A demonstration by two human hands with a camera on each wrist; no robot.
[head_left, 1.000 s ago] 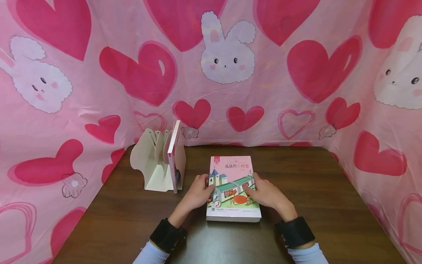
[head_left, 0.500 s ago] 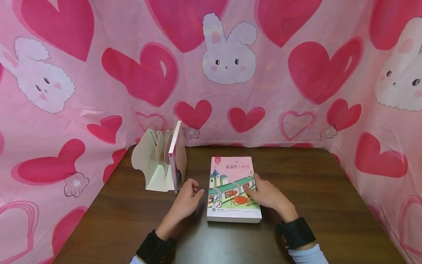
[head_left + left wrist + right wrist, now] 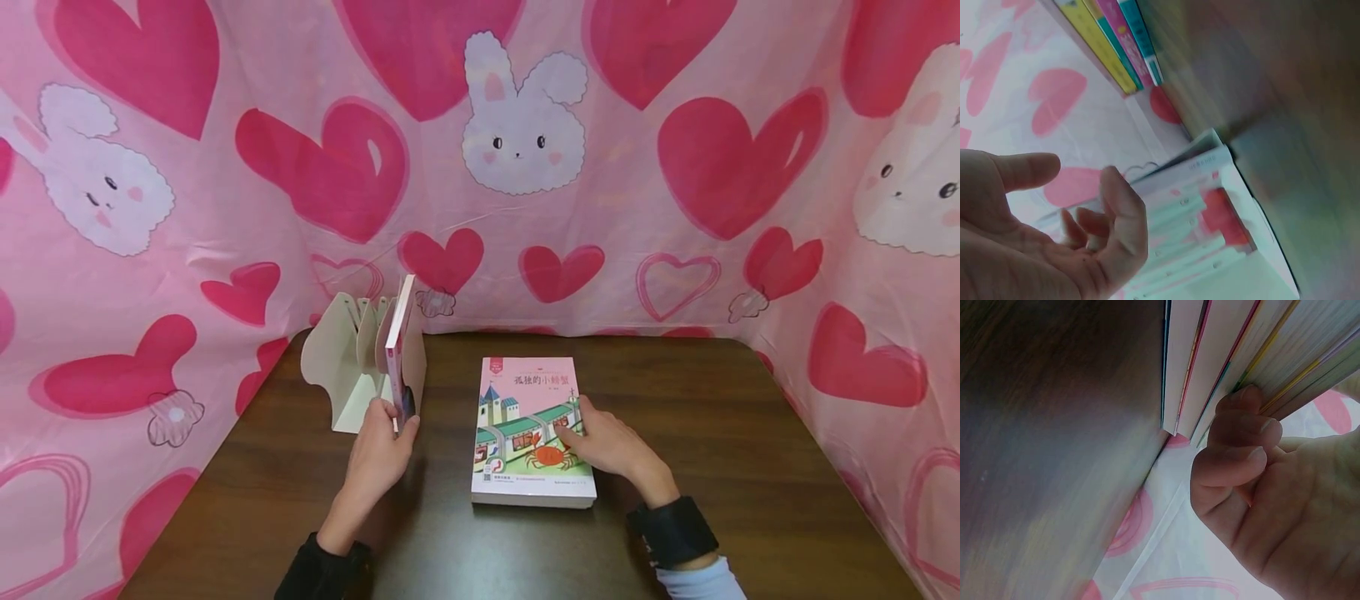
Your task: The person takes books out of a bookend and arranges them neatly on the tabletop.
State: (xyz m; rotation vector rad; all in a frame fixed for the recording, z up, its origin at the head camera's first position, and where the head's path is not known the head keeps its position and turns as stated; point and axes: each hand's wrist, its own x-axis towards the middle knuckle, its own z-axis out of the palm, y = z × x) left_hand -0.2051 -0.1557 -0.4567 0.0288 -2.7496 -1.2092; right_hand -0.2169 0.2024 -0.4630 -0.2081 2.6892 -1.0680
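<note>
My left hand (image 3: 378,450) is at the near end of a thin pink-and-white book (image 3: 395,358) that stands upright in a cream desktop file holder (image 3: 318,358). In the left wrist view its thumb and fingers are apart, with a gap between them; whether they touch the book I cannot tell. A stack of books (image 3: 525,483) lies flat on the table, its top cover pink with a castle, a train and an orange crab. My right hand (image 3: 615,437) holds the stack's right side, thumb on the cover. In the right wrist view, its curled fingers (image 3: 1235,465) rest against the page edges.
The dark wooden table (image 3: 720,417) extends to both sides of the stack. Pink cloth (image 3: 525,225) with hearts and rabbits surrounds its back and sides. The holder's dividers (image 3: 367,333) rise at the left of the upright book.
My left hand has let go of the stack's left side and moved left to the upright book at the file holder. The right hand has stayed on the stack.
</note>
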